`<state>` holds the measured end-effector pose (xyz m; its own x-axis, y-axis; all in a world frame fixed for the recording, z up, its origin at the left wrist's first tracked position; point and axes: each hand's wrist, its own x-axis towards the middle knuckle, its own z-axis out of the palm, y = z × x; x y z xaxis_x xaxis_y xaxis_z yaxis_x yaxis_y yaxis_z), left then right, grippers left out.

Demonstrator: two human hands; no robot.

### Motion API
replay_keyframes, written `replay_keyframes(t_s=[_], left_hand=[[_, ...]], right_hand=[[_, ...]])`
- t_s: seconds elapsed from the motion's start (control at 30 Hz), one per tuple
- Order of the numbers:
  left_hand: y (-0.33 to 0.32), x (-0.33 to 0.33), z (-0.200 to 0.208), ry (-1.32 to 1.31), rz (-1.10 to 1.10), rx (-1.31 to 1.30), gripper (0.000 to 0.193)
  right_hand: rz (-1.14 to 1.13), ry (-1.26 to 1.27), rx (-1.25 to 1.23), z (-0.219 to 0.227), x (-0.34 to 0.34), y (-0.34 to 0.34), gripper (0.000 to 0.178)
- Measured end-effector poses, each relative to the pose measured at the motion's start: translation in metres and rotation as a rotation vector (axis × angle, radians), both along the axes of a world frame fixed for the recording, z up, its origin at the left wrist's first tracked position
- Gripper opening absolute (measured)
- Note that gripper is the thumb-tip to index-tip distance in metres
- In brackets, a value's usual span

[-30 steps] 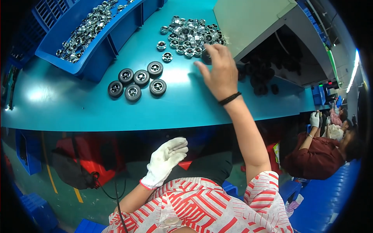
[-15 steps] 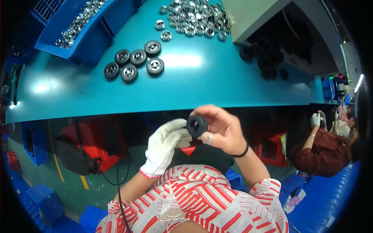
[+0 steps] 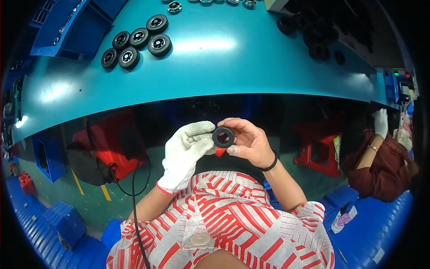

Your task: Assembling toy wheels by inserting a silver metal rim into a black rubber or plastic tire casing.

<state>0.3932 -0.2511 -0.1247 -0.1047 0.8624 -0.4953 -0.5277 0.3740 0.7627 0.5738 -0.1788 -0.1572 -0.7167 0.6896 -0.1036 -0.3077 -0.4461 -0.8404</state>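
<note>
A small black rubber tyre (image 3: 223, 145) with an open centre is held up in front of my body, past the table's near edge. My right hand (image 3: 251, 143), bare with a wrap on the thumb, grips its right side between fingers and thumb. From the left, my left hand (image 3: 186, 148) in a white knitted glove has its fingertips and thumb closed against the tyre's left rim. Farther off, at the left on the teal table (image 3: 188, 76), lies a group of black wheels (image 3: 139, 38) with silver-spoked hubs.
Silver hubs (image 3: 174, 6) lie at the far edge, and a dark heap of tyres (image 3: 313, 33) sits at the far right. A blue bin (image 3: 74, 29) stands far left. Red stools (image 3: 318, 154) flank me. A co-worker (image 3: 380, 166) works at the right.
The view has tipped down, so the table and wheels sit higher in it. My left fingers have closed in on the tyre's left rim; my right hand still grips it.
</note>
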Motion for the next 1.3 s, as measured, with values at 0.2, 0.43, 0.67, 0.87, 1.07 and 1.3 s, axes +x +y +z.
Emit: replay_keyframes(t_s=[0.2,0.43,0.67,0.87,1.07,1.3], left_hand=[[-0.006,-0.008,-0.005,0.006,-0.008,0.004,0.042],[-0.005,-0.007,-0.016,-0.141,-0.153,0.097,0.053],[-0.007,-0.012,-0.02,-0.495,-0.1,0.057,0.05],[-0.008,-0.013,-0.016,-0.347,-0.11,0.057,0.048],[-0.008,-0.016,-0.01,-0.182,-0.143,0.048,0.048],[-0.009,-0.018,-0.016,-0.152,-0.097,0.039,0.051]], right_hand=[[-0.031,-0.074,0.102,-0.003,-0.009,-0.009,0.048],[-0.14,-0.489,0.874,0.017,-0.024,-0.005,0.052],[-0.219,-0.54,0.871,0.016,-0.032,-0.009,0.057],[-0.215,-0.543,0.76,0.014,-0.034,-0.014,0.055],[-0.204,-0.54,0.793,0.009,-0.033,-0.013,0.053],[-0.221,-0.523,0.777,0.008,-0.035,-0.011,0.052]])
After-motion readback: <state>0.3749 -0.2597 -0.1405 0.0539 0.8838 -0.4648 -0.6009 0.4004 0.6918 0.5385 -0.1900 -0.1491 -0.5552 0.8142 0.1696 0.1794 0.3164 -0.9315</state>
